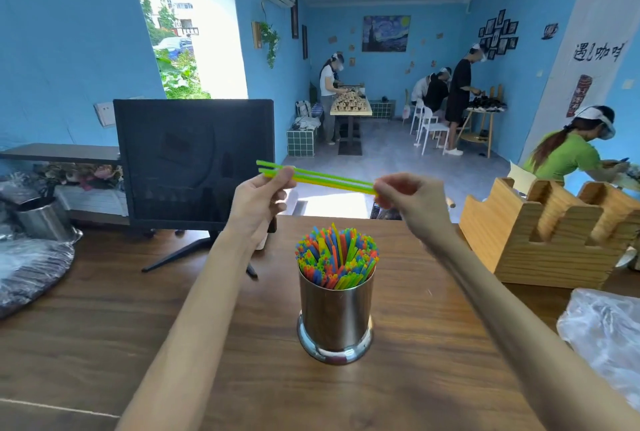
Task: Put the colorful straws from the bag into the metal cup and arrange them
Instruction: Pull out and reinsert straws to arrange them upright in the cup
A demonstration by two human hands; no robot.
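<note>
A shiny metal cup [335, 316] stands upright on the wooden table [104, 326], packed with several colorful straws [336, 254] that stick out of its top. Above and behind the cup, a few green and yellow straws [329, 178] are held level. My left hand [263, 193] pinches them near their left end. My right hand [407, 197] pinches their right end. A clear plastic bag [602, 330] lies crumpled at the right edge of the table.
A black monitor [194, 160] on a stand is behind my left hand. A wooden holder [550, 240] sits at the back right. Another metal cup [43, 219] and a dark wrapped bundle [31, 271] are at the far left. Several people work in the room beyond.
</note>
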